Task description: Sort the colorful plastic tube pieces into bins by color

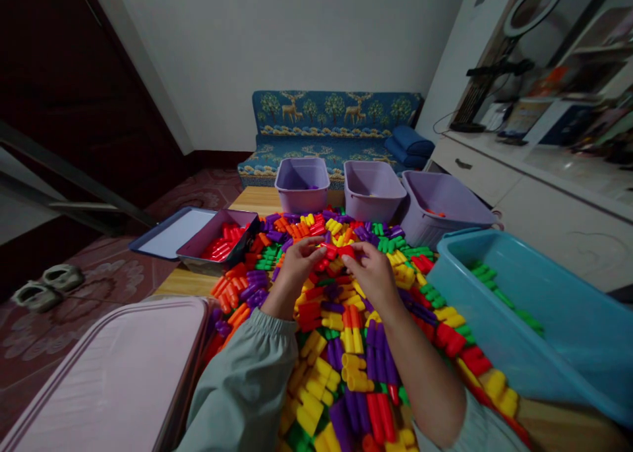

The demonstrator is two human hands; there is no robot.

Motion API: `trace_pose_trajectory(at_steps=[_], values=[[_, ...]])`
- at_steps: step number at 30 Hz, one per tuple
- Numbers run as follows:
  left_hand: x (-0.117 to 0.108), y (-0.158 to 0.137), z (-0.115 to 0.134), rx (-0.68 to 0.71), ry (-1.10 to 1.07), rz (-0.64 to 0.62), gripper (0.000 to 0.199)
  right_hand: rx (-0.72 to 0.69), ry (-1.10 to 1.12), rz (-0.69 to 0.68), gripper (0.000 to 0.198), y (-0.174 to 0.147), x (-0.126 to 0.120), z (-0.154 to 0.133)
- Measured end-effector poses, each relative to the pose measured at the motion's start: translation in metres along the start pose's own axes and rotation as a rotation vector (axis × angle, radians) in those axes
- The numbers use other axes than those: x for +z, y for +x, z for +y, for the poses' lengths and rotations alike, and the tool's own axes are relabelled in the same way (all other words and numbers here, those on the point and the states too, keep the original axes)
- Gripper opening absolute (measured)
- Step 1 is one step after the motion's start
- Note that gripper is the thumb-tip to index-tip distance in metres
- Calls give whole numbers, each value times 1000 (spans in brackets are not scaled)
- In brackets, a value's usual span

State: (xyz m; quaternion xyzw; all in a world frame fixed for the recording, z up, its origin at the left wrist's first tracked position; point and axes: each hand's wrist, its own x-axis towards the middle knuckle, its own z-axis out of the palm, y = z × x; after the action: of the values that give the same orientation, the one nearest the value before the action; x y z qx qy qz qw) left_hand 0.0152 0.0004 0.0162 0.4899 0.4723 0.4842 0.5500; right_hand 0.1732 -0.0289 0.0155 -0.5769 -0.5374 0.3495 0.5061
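Observation:
Both hands meet over the middle of a wide heap of plastic building pieces [311,399] in red, yellow, green, purple and orange. My left hand [301,262] pinches a red toy piece [327,249] between thumb and fingers. Close beside it, my right hand [370,267] grips another red toy piece [346,251]. The two red pieces are touching or nearly so; I cannot tell whether they are joined. Many loose pieces lie under and around both forearms.
Three lilac bins [302,200] stand along the table's far side. A blue tub [499,326] with green pieces is at right. At left are an open box [242,222] of red pieces and a pale lidded container [123,366]. A patterned sofa [336,119] stands behind.

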Motion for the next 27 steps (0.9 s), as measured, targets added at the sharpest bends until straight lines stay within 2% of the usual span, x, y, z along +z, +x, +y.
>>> trace_pose_trajectory(at_steps=[3,5,8,13,16,20,23,27], values=[[1,-5,8,-156,-292,-52,39,138,411,-72,34,-5,-1,-15],[1,-7,11,-219,-379,-74,36,177,519,-129,36,-8,-1,-22],[2,-8,11,-264,-445,-104,28,160,482,-143,39,-9,-1,-23],[0,-5,7,-335,-537,-192,19,139,521,-10,39,-2,-4,-16],[-3,-4,9,-434,-643,-275,36,143,577,55,41,0,-8,-18],[-6,-4,10,-490,-773,-410,60,132,577,-55,43,-4,-9,-27],[-7,-4,9,-496,-827,-456,63,133,582,-94,43,-6,-7,-30],[-7,-5,11,-519,-845,-416,62,119,591,31,43,-1,-9,-21]])
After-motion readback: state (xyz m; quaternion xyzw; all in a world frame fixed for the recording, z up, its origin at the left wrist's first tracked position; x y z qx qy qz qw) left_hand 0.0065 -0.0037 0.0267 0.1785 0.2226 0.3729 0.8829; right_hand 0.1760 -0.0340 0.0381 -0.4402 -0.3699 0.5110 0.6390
